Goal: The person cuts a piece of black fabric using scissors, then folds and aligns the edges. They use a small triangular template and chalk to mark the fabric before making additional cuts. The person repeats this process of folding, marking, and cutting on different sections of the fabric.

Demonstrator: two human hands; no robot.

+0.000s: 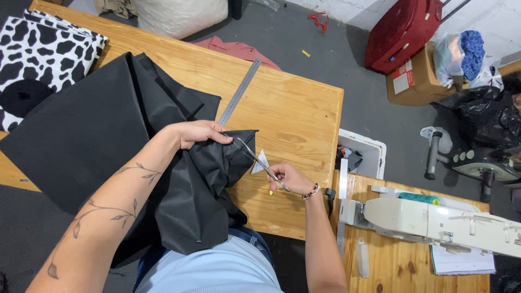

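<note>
Head view | left hand (198,133) pinches black fabric (108,135) taut near tabletop (293,114) right edge | right hand (290,178) grips scissors (260,161), blades at cloth's corner.

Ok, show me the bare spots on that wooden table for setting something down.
Bare wood on the wooden table lies right of the steel ruler, up to the far edge. Crowded: black fabric covers the left; left hand, right hand and scissors fill the near edge.
</note>
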